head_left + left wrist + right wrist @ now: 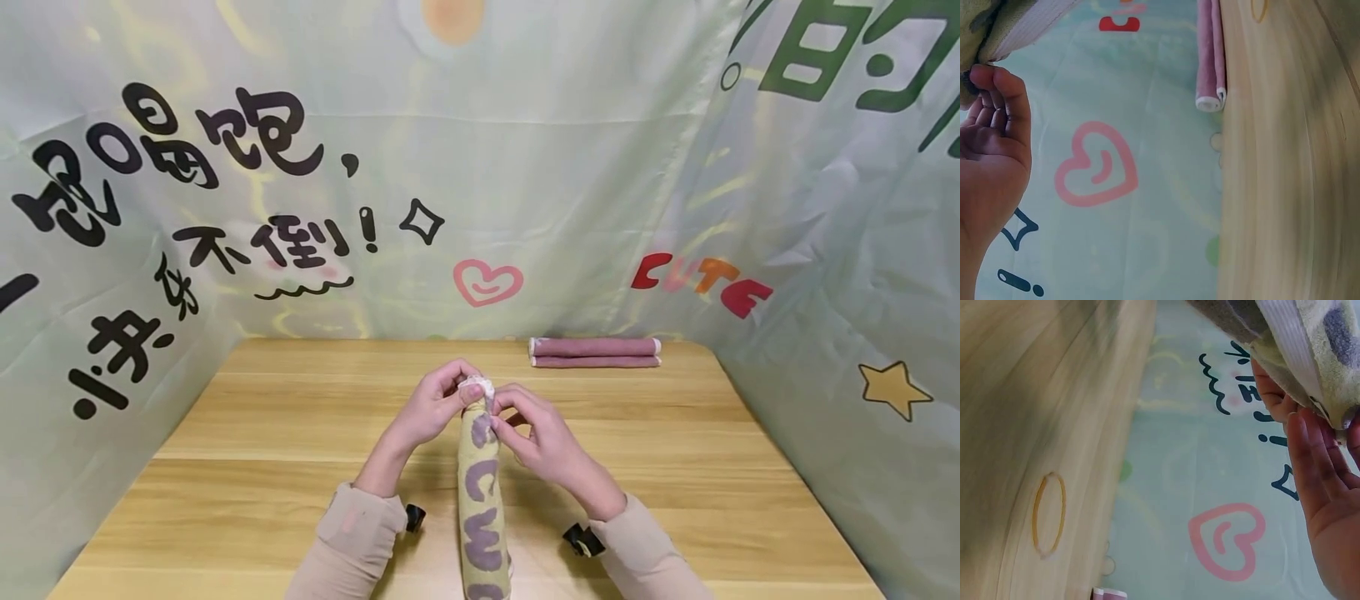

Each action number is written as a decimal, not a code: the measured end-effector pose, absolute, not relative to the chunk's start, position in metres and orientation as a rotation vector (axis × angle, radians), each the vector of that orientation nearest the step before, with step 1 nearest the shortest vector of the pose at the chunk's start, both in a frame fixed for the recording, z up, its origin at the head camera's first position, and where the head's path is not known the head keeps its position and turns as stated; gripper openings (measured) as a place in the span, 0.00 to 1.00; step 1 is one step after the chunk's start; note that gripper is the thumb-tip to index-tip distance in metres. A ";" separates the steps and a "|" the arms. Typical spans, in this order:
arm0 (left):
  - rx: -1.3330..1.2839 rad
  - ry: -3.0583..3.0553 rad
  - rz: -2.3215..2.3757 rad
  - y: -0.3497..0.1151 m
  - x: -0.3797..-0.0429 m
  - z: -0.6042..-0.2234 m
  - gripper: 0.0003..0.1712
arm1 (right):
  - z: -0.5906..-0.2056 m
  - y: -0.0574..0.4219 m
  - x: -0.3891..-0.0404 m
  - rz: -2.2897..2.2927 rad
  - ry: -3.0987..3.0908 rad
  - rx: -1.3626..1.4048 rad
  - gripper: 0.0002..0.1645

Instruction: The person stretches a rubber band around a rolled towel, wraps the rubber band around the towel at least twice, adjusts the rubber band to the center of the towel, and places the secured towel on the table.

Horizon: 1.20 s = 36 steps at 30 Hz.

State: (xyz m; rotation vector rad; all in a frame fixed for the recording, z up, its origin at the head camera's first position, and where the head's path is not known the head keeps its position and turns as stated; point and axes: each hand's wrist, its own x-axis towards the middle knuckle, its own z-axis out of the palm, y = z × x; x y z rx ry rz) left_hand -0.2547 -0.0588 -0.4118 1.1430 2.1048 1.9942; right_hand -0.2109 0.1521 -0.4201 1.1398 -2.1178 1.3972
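A yellow-green towel (480,492) with purple letters, folded into a long narrow strip, runs from the front edge of the head view up to both hands. At its far end, the left hand (435,408) pinches the white-edged tip between thumb and fingers. From the other side, the right hand (546,437) pinches the towel's right edge just below that tip. The right wrist view shows a pale ribbed border on the towel (1341,337) above the right hand's fingers (1313,450). Part of the left hand's grip is hidden behind cloth in the left wrist view.
Two rolled mauve towels (596,352) with white ends lie side by side at the table's back right. A thin orange loop (1049,514) lies on the wooden table (300,433). Printed cloth walls (562,208) enclose the table's back and sides.
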 end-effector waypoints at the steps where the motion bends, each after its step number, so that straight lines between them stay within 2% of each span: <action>1: 1.145 2.107 1.999 -0.059 -0.255 -0.412 0.13 | -0.420 0.152 -0.211 1.396 -2.119 1.145 0.12; 15: 1.163 2.176 2.033 -0.064 -0.259 -0.415 0.24 | -0.417 0.150 -0.205 1.467 -2.136 1.266 0.10; 20: 1.109 2.206 2.020 -0.063 -0.259 -0.415 0.16 | -0.420 0.145 -0.205 1.436 -2.191 1.105 0.10; 23: 1.037 2.223 2.003 -0.060 -0.256 -0.416 0.10 | -0.424 0.140 -0.205 1.409 -2.211 0.947 0.14; 27: 0.940 2.294 2.012 -0.062 -0.254 -0.416 0.07 | -0.425 0.138 -0.206 1.382 -2.180 0.855 0.18; 36: 0.804 2.345 2.041 -0.063 -0.255 -0.407 0.12 | -0.422 0.138 -0.204 1.246 -2.112 0.885 0.21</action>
